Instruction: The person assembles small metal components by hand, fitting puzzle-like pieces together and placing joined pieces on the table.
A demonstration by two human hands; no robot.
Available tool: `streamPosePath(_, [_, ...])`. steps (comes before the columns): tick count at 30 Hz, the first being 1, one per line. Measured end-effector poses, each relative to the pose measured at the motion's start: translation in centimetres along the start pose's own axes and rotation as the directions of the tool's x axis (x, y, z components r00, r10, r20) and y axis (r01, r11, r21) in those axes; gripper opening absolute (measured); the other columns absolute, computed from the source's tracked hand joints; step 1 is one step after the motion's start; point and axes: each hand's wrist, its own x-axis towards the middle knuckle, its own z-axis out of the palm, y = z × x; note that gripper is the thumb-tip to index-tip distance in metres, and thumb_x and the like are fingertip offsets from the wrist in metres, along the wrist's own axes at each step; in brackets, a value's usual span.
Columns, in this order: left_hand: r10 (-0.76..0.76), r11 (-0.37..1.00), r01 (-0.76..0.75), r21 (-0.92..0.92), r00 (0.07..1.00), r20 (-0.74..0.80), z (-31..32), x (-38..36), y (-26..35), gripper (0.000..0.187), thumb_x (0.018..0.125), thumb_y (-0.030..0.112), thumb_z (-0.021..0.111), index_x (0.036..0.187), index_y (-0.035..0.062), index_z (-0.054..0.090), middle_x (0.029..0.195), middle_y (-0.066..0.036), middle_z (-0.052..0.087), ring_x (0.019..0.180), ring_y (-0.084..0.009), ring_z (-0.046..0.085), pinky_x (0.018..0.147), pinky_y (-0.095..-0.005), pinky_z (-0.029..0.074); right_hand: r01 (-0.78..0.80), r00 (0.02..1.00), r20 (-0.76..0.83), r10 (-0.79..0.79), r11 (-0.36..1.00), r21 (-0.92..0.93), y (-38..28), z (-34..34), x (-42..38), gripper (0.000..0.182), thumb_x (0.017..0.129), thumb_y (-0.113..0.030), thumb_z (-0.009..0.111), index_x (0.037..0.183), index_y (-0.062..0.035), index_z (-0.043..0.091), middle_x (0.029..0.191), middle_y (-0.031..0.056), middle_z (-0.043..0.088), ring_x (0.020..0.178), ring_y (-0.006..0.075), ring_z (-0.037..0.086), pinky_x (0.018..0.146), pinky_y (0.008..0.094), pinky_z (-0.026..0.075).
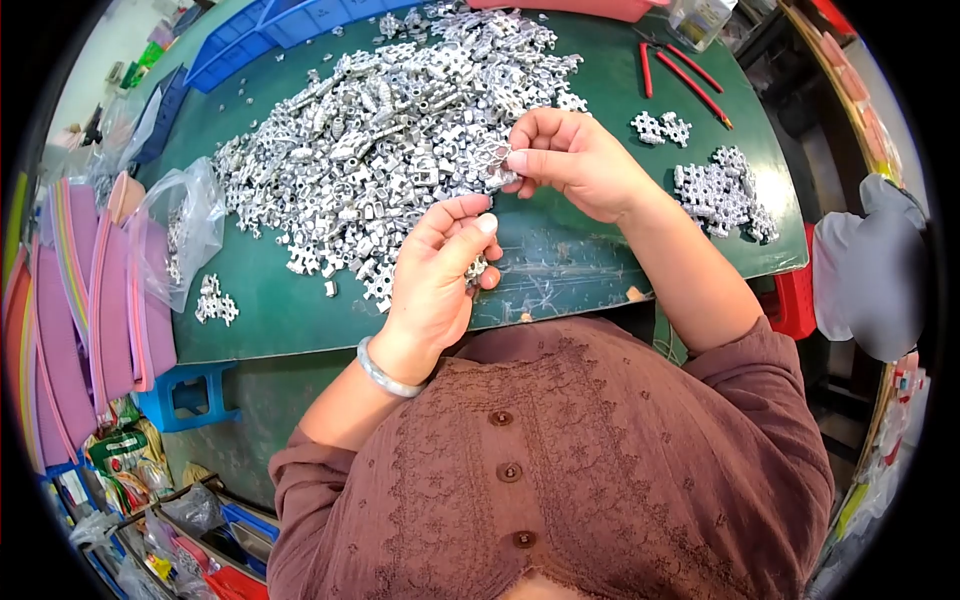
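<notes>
A large heap of small silver metal parts (350, 150) covers the middle of the green table (570, 265). At the heap's near right edge, my right hand (575, 165) pinches a small silver metal part (492, 156) between thumb and fingers. My left hand (435, 270), with a pale bangle (385, 370) at the wrist, is just below it, its fingers curled. A bit of silver metal (476, 268) shows between those fingers; most of it is hidden by the hand.
Joined silver pieces (715, 195) lie at the right, with a smaller cluster (215, 300) at the left. Red-handled pliers (690, 80) rest at the back right. Blue trays (250, 40) and a pink tray (570, 5) line the far edge. A plastic bag (185, 225) hangs over the left edge.
</notes>
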Motion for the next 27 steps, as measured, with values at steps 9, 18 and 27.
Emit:
streamPosePath(9, [0.034,0.999,-0.036,-0.033,0.998,-0.05,0.56,0.52,-0.16,0.008,0.083,0.012,0.055,0.089,0.0079,0.053,0.075,-0.002,0.053,0.068,-0.0115,0.049,0.052,-0.0239,0.038,0.023,0.998,0.058,-0.027,0.997,0.068,0.18,0.08,-0.35,0.005,0.078,-0.006,0.059,0.081,-0.0032,0.056,0.08,0.0035,0.057,0.07,0.0101,0.054,0.061,0.0233,0.045])
streamPosePath(18, [0.076,0.996,-0.078,-0.036,0.995,-0.059,0.3,0.53,-0.5,0.007,0.083,0.012,0.055,0.087,0.0066,0.054,0.075,-0.001,0.053,0.069,-0.0115,0.049,0.052,-0.0245,0.037,0.019,0.997,0.073,-0.017,1.0,-0.019,-0.06,0.06,-0.53,0.013,0.081,-0.016,0.059,0.085,-0.0036,0.057,0.081,0.0017,0.056,0.068,0.0084,0.052,0.059,0.0214,0.042])
streamPosePath(27, [0.082,0.993,-0.084,0.083,0.996,0.023,0.18,0.0,-0.71,0.008,0.084,0.012,0.054,0.085,0.0039,0.055,0.074,-0.003,0.053,0.067,-0.0112,0.049,0.052,-0.0238,0.038,-0.018,0.999,0.042,0.019,0.999,-0.033,-0.28,0.12,-0.54,0.015,0.08,-0.014,0.058,0.091,-0.0038,0.059,0.075,-0.0018,0.057,0.06,0.0054,0.05,0.055,0.019,0.041])
